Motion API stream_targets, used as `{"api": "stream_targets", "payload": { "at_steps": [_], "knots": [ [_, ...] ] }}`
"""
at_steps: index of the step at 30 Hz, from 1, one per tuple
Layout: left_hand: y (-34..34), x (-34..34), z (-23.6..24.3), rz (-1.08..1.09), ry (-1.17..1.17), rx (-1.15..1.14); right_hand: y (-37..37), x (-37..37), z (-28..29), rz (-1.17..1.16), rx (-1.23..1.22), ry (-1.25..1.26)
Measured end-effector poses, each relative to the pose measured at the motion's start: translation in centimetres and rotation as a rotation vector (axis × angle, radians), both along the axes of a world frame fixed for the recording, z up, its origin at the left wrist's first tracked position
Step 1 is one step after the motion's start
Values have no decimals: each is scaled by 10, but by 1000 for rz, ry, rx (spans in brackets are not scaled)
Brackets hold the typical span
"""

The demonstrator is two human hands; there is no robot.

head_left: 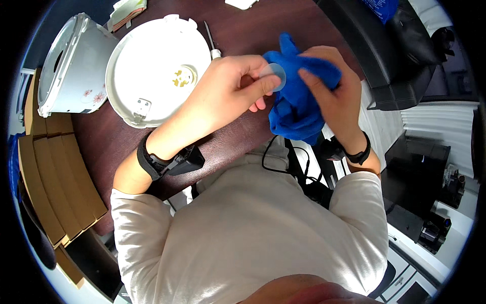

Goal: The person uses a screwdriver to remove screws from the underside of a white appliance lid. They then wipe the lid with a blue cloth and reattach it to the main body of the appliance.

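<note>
Between thumb and fingers, my left hand (242, 83) pinches a small translucent round disc (274, 76). A crumpled blue cloth (296, 101) is gripped in my right hand (336, 88), slightly blurred, and hangs down just right of the disc. Left of my left forearm lies a round white lid (147, 66) with its inner side up; a round fitting with yellowish parts shows on it. A screwdriver (213, 48) with a pale handle rests on the table beside the lid, its handle end partly hidden by my left hand.
A white flower-printed appliance body (81, 66) lies on its side at the far left of the dark wooden table (223, 147). Cardboard boxes (66, 177) stand along the left edge. A folded cloth (126, 12) lies at the back. A black leather chair (364, 50) borders the right.
</note>
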State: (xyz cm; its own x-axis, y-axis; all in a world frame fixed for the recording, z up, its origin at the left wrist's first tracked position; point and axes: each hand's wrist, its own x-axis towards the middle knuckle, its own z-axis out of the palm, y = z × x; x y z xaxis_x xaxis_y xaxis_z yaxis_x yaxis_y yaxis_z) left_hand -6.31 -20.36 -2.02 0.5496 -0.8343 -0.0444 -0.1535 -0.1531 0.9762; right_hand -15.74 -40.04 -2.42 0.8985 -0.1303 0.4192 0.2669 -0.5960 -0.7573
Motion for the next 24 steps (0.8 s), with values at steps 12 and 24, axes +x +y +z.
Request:
{"api": "stream_targets", "payload": {
  "at_steps": [12,24],
  "knots": [
    [7,-5,24,144,-34,-314,-10,-13,-27,276,-318,26],
    [5,-8,17,-56,190,-9,20,-3,-3,144,-512,-333]
  ]
}}
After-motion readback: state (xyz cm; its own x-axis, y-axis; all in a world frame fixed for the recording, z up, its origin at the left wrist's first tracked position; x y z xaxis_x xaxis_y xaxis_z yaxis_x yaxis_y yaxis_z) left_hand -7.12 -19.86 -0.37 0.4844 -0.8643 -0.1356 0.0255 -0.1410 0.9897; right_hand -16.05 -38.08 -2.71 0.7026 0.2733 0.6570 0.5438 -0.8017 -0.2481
